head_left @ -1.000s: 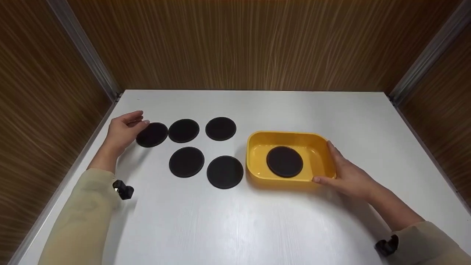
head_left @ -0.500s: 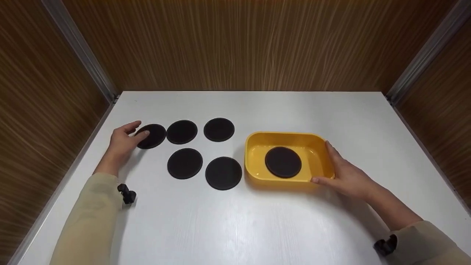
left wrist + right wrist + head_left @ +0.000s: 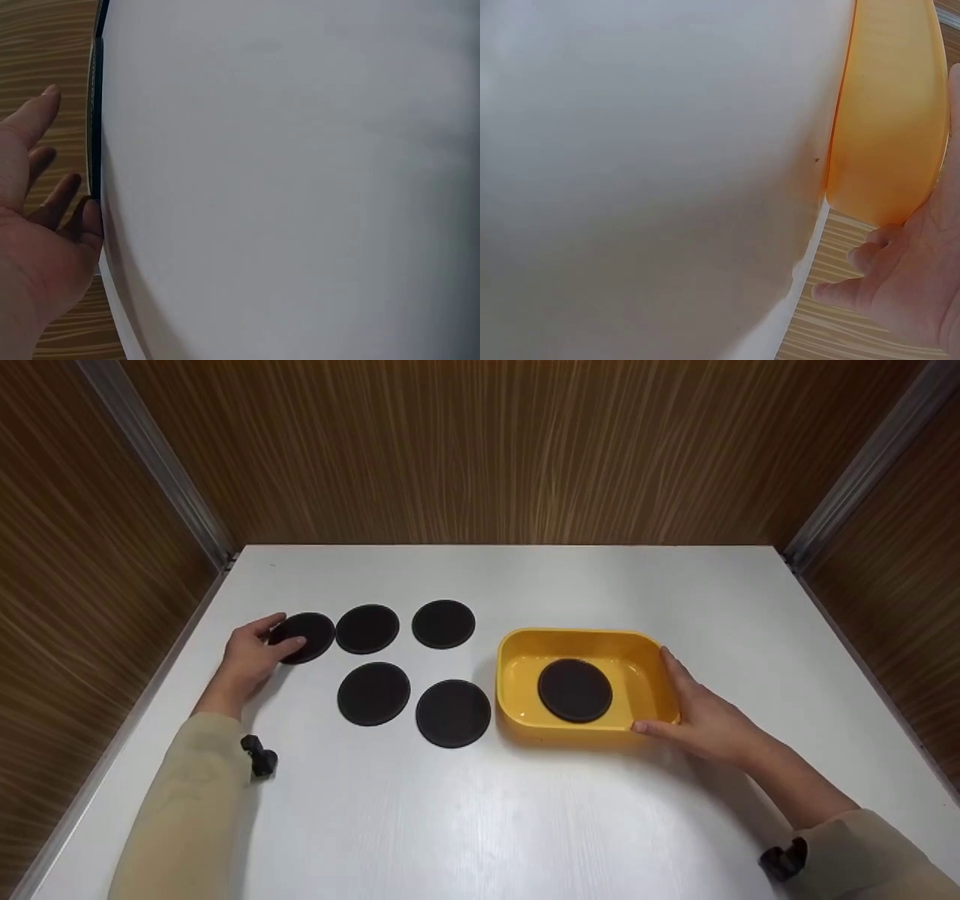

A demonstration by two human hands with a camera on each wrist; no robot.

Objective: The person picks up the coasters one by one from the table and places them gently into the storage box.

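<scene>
Five black round discs lie in two rows on the white table point(image 3: 480, 817). My left hand point(image 3: 247, 656) is at the leftmost disc point(image 3: 315, 631), thumb on its top and fingers curled over its far left edge. Beside it lie two discs point(image 3: 367, 628) point(image 3: 443, 624), with two more point(image 3: 373, 693) point(image 3: 453, 712) in front. A sixth disc point(image 3: 575, 690) lies flat in the yellow tray point(image 3: 577, 634). My right hand point(image 3: 705, 720) holds the tray's right end, thumb at the front corner. The left wrist view shows my left hand point(image 3: 37, 225); the right wrist view shows my right hand point(image 3: 907, 285) against the tray point(image 3: 889, 112).
Brown wood-grain walls enclose the table at the back and both sides, with metal strips in the corners. Black wrist mounts point(image 3: 259, 756) point(image 3: 780, 861) sit on both beige sleeves. Bare tabletop lies in front of the discs and behind the tray.
My left hand has moved right onto the leftmost disc, and its thumb now lies on the disc's top. The right hand and the tray have stayed put.
</scene>
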